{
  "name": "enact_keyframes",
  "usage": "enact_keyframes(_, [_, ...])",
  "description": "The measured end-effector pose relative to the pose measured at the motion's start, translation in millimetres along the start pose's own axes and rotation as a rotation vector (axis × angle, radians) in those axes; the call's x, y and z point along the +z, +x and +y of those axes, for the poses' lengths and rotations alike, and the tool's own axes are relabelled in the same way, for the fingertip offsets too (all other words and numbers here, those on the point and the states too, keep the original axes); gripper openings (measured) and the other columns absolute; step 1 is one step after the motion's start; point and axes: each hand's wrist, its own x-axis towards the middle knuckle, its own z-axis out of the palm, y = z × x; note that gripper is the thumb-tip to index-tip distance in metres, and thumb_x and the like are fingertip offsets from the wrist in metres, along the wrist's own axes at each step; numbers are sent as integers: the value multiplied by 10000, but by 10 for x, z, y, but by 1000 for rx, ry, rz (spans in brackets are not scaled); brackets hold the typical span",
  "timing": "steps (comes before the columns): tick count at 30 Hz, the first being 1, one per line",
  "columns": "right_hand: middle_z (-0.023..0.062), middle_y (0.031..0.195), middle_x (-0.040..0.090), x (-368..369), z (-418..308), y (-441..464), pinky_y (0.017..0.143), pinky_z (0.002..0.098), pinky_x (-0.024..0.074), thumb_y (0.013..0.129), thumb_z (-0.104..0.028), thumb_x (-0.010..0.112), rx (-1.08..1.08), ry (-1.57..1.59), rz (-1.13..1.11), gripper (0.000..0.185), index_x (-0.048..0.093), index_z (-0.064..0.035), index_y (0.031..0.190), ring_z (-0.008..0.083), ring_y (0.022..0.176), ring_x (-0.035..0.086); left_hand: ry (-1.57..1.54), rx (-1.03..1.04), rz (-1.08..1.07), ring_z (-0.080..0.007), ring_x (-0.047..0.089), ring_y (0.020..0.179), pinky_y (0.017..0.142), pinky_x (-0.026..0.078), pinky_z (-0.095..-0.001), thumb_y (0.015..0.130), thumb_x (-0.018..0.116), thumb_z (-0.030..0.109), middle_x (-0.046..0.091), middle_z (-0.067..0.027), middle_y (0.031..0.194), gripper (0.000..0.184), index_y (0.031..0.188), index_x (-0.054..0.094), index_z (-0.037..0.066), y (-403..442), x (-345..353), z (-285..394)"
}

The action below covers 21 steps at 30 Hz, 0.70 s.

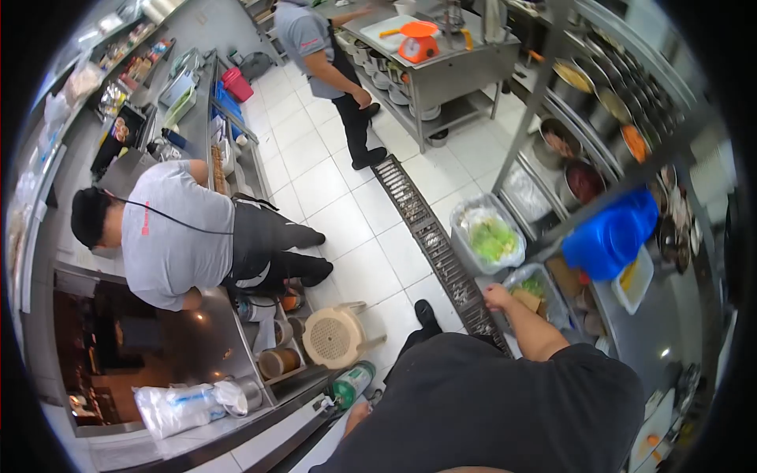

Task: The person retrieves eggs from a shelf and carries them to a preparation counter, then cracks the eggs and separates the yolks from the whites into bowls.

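My right hand [497, 297] is held out to the right with its fingers curled closed, and nothing shows in it. Near it stand two lined bins. The larger bin [516, 254] has green leafy scraps [493, 240] in it. The second bin [557, 309] contains greens and a piece of brown cardboard [527, 299]. Low on my other side, my left hand [357, 415] shows only in part beside my dark shirt. Its fingers are too hidden to read. A green cylinder [352, 385] is close to it.
A floor drain grate [426, 236] runs ahead of me. A beige plastic stool [331, 337] stands left. One person [177, 229] leans over the left counter; another [319, 63] stands by a steel table with an orange scale [418, 46]. Right, shelving holds pots and a blue tub [611, 236].
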Motion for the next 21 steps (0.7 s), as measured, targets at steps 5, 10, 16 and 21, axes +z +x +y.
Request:
enact_keyframes(5, [171,994,708,-154,-1185,382,799,491,561,893,-269,601,-292,-458,135,281,677,-71,1077,344,863,691,-238,170,-133,-242,643,839,656,547,-412,923,649,256,661,-104,963,294,1124,643,41,629,-165,1479])
enact_keyframes(10, [248,1086,704,-310,-2203,952,932,477,518,922,-319,547,-36,-541,621,341,696,-26,1013,417,1017,675,-592,292,26,-202,632,898,691,542,-371,959,627,230,651,-68,1031,304,1216,599,71,725,-798,3270])
enact_keyframes(16, [252,1023,706,-365,-4065,2152,886,518,525,926,-363,574,-316,-692,307,383,670,3,987,432,992,677,-736,330,108,-220,632,965,738,539,-368,975,617,261,632,-72,1110,373,1292,566,71,853,-1687,4388])
enact_keyframes(21, [240,1088,699,199,-6484,3207,908,469,532,884,-314,658,-700,-622,44,392,626,11,1100,410,1020,672,-676,-21,78,-260,627,1049,813,535,-404,971,601,274,611,-84,1158,435,1362,539,94,600,-2048,4327])
